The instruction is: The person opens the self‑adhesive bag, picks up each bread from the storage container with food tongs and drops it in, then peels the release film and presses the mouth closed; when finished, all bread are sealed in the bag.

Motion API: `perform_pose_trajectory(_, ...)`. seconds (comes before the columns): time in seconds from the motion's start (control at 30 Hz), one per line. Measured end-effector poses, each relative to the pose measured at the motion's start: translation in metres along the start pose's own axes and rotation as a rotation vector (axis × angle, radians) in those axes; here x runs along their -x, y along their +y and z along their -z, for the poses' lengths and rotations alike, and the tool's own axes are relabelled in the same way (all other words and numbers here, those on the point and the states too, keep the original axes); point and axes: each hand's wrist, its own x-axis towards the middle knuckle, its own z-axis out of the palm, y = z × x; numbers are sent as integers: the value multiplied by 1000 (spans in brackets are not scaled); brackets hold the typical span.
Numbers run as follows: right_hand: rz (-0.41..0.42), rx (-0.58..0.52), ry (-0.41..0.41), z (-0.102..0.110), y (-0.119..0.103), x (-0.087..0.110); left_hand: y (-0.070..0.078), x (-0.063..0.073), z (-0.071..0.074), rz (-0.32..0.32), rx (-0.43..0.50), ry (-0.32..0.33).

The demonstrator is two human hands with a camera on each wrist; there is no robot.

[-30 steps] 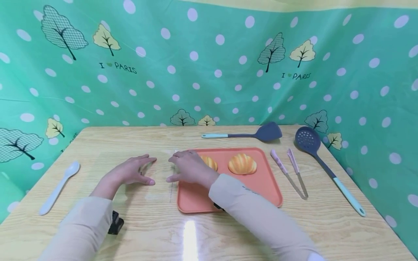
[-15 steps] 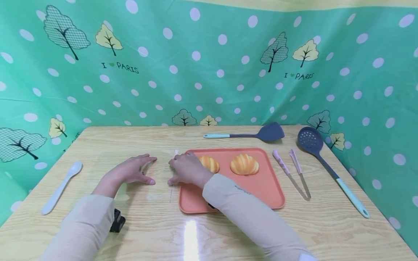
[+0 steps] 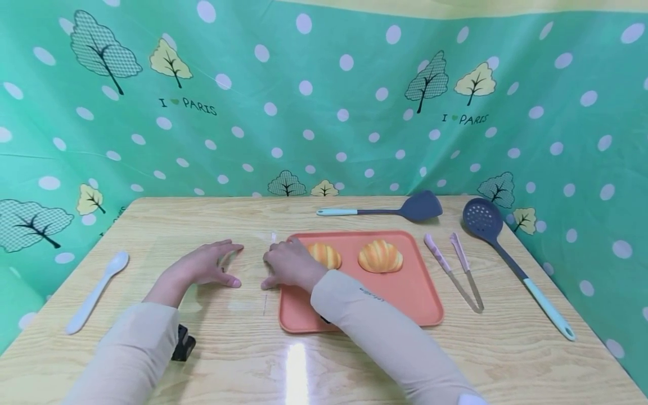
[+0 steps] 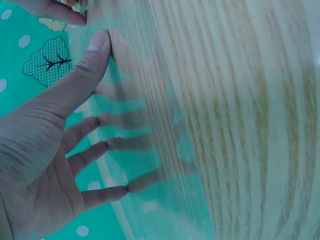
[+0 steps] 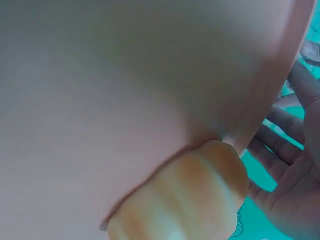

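Note:
My left hand [image 3: 212,265] is at the left of the middle, fingers spread and thumb apart. In the left wrist view its straight fingertips [image 4: 120,193] meet a glossy surface that mirrors them; faint clear patches and a thin edge line show there in the head view. Over the left rim of a pink tray [image 3: 354,309] is my right hand [image 3: 291,263], thumb and fingers reaching past the rim to the wood, with nothing seen in its grip. Two croissants lie on the tray: the left croissant [image 3: 326,256], partly behind the right hand, and the right croissant [image 3: 381,256].
A white spoon [image 3: 98,292] lies at the left. Behind the tray is a dark turner [image 3: 420,206] with a light blue handle. Purple-handled tongs [image 3: 463,275] and a slotted skimmer [image 3: 483,218] lie to the right. A green curtain [image 3: 324,84] hangs behind the wooden table [image 3: 243,360].
The whole head view has shifted slightly to the right. The right forearm has drawn slightly left, while the left hand keeps its place; the things on the table lie as before.

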Motion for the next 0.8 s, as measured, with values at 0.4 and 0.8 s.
perform_pose_trajectory(0.4, 12, 46, 0, 0, -3, 0, 4, -3, 1, 20, -7, -33)
perform_pose_trajectory(0.8, 24, 72, 22, 1, -4, 2, -2, 1, -1, -93, -33, 72)
